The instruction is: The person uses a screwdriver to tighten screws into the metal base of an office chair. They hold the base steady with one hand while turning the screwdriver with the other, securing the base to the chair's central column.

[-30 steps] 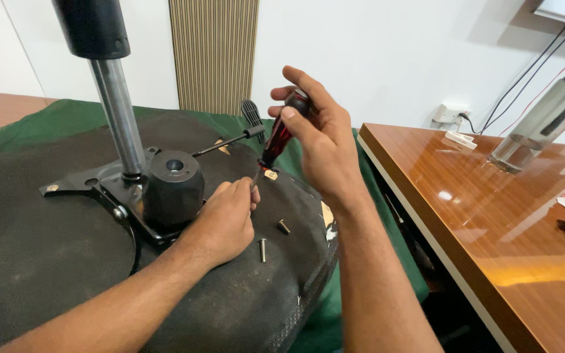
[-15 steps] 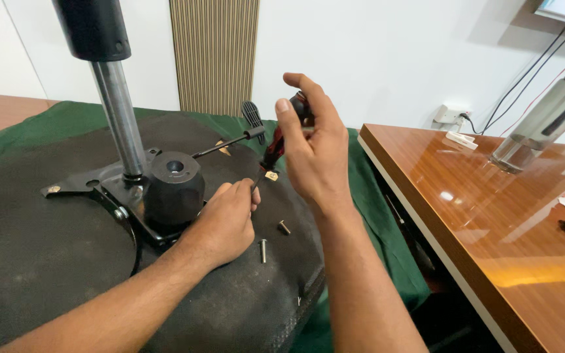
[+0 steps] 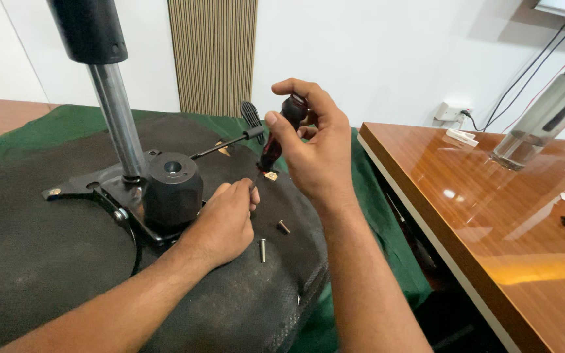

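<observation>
An upturned office chair seat [image 3: 47,261] with black fabric underside lies in front of me. A black metal mechanism plate [image 3: 109,193] with a round knob [image 3: 171,186] and a chrome gas cylinder [image 3: 119,124] is fixed to it. My right hand [image 3: 315,150] grips a red and black screwdriver [image 3: 276,140], tilted with its tip pointing down toward my left hand. My left hand [image 3: 223,222] rests on the seat beside the knob, fingers curled around the screwdriver's tip. Two loose bolts [image 3: 263,250] [image 3: 284,227] lie on the fabric just right of my left hand.
A black lever with a paddle handle [image 3: 251,117] sticks out from the mechanism. A green cloth [image 3: 387,242] lies under the seat. A glossy wooden table [image 3: 492,229] stands at the right with a clear bottle [image 3: 544,111] on it. Cables run up the white wall.
My right hand has turned the screwdriver slightly and shifted a little; my left hand stays on the seat by the knob.
</observation>
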